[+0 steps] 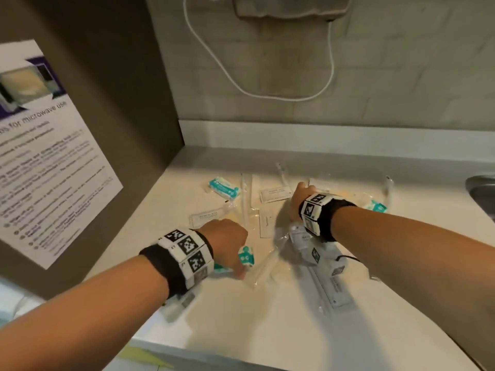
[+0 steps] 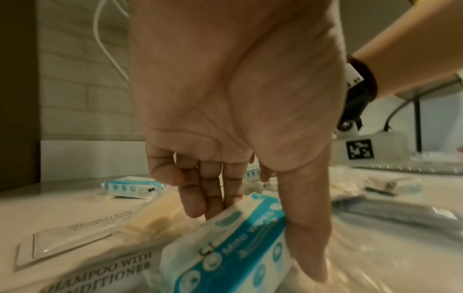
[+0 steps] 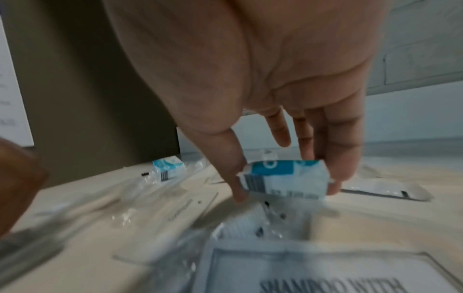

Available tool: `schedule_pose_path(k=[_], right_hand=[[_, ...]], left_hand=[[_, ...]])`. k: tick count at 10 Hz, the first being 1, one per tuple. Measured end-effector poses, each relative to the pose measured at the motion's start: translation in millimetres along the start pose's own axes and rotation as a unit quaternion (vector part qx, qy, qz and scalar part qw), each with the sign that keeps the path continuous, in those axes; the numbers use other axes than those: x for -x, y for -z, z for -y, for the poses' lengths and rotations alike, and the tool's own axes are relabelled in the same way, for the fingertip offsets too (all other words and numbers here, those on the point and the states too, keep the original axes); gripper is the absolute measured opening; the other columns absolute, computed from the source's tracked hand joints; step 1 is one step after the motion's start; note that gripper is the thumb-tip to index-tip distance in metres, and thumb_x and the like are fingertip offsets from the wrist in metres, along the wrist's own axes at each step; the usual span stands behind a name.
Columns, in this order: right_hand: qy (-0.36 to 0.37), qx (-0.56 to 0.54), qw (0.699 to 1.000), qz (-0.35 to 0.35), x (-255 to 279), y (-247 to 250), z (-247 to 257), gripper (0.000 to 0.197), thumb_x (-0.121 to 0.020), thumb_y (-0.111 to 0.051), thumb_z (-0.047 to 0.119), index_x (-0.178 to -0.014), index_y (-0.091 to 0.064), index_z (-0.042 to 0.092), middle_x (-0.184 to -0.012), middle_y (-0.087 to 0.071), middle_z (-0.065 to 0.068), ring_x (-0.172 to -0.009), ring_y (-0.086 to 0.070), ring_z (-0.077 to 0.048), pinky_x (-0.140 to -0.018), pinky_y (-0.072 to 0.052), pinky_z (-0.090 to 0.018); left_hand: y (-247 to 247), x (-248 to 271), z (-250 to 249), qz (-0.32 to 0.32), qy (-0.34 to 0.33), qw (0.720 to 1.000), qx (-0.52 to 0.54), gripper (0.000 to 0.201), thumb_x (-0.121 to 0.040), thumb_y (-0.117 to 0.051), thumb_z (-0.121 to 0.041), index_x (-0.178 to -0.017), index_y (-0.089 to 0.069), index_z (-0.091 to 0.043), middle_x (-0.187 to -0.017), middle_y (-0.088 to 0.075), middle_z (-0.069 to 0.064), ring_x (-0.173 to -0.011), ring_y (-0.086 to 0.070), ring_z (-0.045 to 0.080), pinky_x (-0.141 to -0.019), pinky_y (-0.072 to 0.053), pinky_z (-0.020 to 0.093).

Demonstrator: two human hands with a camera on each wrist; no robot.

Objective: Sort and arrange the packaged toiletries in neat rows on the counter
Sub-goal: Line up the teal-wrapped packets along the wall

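Note:
Packaged toiletries lie scattered on a pale counter (image 1: 267, 330). My left hand (image 1: 235, 253) (image 2: 255, 241) grips a teal and white mini wipes pack (image 1: 246, 257) (image 2: 233, 243) between fingers and thumb, low over the clutter. Farther back, my right hand (image 1: 301, 195) (image 3: 288, 190) pinches another wipes pack (image 3: 285, 174) just above the counter; the head view hides that pack under the hand. A third wipes pack (image 1: 223, 188) (image 2: 132, 187) (image 3: 169, 168) lies at the back left, a fourth (image 1: 376, 206) at the right. Shampoo with conditioner sachets (image 1: 276, 194) (image 2: 100, 273) (image 3: 325, 277) and clear toothbrush packets (image 1: 245, 199) lie among them.
A brown cabinet side (image 1: 120, 129) with a microwave notice (image 1: 48, 156) walls off the left. A metal sink (image 1: 482, 191) sits at the right edge. A white cable (image 1: 267, 95) hangs on the tiled back wall. Long white packets (image 1: 329, 285) lie near my right forearm.

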State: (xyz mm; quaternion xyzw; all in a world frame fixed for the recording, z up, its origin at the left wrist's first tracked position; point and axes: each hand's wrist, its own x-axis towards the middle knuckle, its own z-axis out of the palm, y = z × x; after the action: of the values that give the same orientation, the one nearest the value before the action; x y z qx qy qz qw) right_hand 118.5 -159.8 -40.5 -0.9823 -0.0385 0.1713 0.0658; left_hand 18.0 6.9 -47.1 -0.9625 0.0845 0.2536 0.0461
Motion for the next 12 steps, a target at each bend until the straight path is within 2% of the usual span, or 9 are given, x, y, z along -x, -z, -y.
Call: schedule_pose_path(k=[2,3,4,6,7,8,9,10,12], right_hand=[[0.009,-0.015,1.000,0.005,-3.9,10.3,15.8,0.064,-0.088,-0.056,0.038,-0.135,-0.032,0.002,-0.119,-0.058,-0.012,-0.101,-0.060,-0.027,-0.086,-0.051,-0.037],[0.028,-0.009,0.999,0.011,-2.0,14.5,18.9,0.065,-0.085,-0.055,0.043,-0.136,-0.035,0.007,-0.121,-0.059,-0.011,-0.105,-0.059,-0.029,-0.085,-0.050,-0.036],[0.092,0.035,0.994,0.044,-1.4,19.0,24.0,0.046,-0.087,-0.043,0.044,-0.107,-0.057,0.006,-0.119,-0.055,-0.018,-0.094,-0.053,-0.027,-0.087,-0.047,-0.035],[0.191,0.057,0.975,0.094,-0.5,34.0,24.8,0.034,-0.087,-0.057,0.019,-0.117,-0.055,0.006,-0.098,-0.050,-0.002,-0.087,-0.048,-0.019,-0.063,-0.039,-0.020],[0.173,0.001,0.979,0.106,-8.2,40.9,14.2,0.035,-0.079,-0.067,0.021,-0.107,-0.047,0.018,-0.088,-0.052,0.006,-0.082,-0.052,-0.016,-0.069,-0.045,-0.027],[0.160,0.022,0.982,0.094,-10.7,43.9,1.8,0.042,-0.074,-0.075,0.025,-0.104,-0.045,0.023,-0.095,-0.054,0.005,-0.088,-0.054,-0.018,-0.076,-0.044,-0.030],[0.111,0.064,0.991,0.041,-8.8,54.1,-33.1,0.040,-0.073,-0.076,0.022,-0.105,-0.054,0.016,-0.099,-0.058,0.000,-0.088,-0.055,-0.022,-0.074,-0.044,-0.030],[0.063,0.105,0.992,0.013,-9.0,60.3,-72.5,0.043,-0.076,-0.073,0.024,-0.114,-0.058,0.012,-0.111,-0.063,-0.008,-0.095,-0.058,-0.026,-0.083,-0.048,-0.032],[0.049,0.121,0.991,0.018,-16.4,43.5,-165.1,0.076,-0.075,-0.076,0.018,-0.141,-0.039,0.008,-0.137,-0.052,-0.011,-0.122,-0.053,-0.029,-0.100,-0.046,-0.035]], left_hand=[[33.9,-31.4,42.8,-0.051,-0.040,0.977,0.205,0.050,-0.080,-0.071,-0.041,-0.115,-0.039,-0.026,-0.099,-0.059,-0.005,-0.085,-0.061,0.013,-0.070,-0.051,0.029],[43.9,-53.3,60.1,-0.096,-0.033,0.976,0.195,0.062,-0.077,-0.074,-0.034,-0.122,-0.034,-0.023,-0.093,-0.061,-0.001,-0.079,-0.063,0.016,-0.061,-0.050,0.028],[53.6,-80.7,82.1,-0.138,-0.017,0.986,0.096,0.075,-0.072,-0.081,-0.024,-0.130,-0.034,-0.021,-0.102,-0.061,0.003,-0.085,-0.062,0.022,-0.069,-0.056,0.036],[55.2,-116.5,104.4,-0.153,-0.021,0.986,-0.055,0.063,-0.085,-0.073,-0.034,-0.141,-0.046,-0.023,-0.132,-0.059,0.006,-0.116,-0.059,0.027,-0.094,-0.047,0.036],[62.6,-129.6,108.0,-0.157,-0.027,0.978,-0.133,0.030,-0.083,-0.071,-0.037,-0.106,-0.061,-0.023,-0.101,-0.068,0.001,-0.085,-0.065,0.022,-0.074,-0.054,0.033],[74.1,-135.1,100.1,-0.169,-0.041,0.976,-0.130,0.033,-0.077,-0.072,-0.051,-0.091,-0.059,-0.025,-0.090,-0.066,-0.004,-0.073,-0.059,0.015,-0.061,-0.046,0.027],[98.3,-123.0,61.2,-0.219,-0.102,0.964,-0.115,0.049,-0.075,-0.060,-0.071,-0.085,-0.056,-0.023,-0.080,-0.059,-0.004,-0.068,-0.056,0.016,-0.050,-0.035,0.023],[107.3,-113.7,19.7,-0.233,-0.151,0.957,-0.082,0.046,-0.071,-0.067,-0.064,-0.088,-0.051,-0.025,-0.083,-0.057,-0.005,-0.074,-0.056,0.019,-0.051,-0.037,0.025],[93.5,-90.4,-106.7,-0.219,-0.259,0.940,-0.031,0.056,-0.065,-0.066,-0.068,-0.098,-0.037,-0.033,-0.085,-0.057,-0.006,-0.072,-0.054,0.015,-0.060,-0.046,0.029]])
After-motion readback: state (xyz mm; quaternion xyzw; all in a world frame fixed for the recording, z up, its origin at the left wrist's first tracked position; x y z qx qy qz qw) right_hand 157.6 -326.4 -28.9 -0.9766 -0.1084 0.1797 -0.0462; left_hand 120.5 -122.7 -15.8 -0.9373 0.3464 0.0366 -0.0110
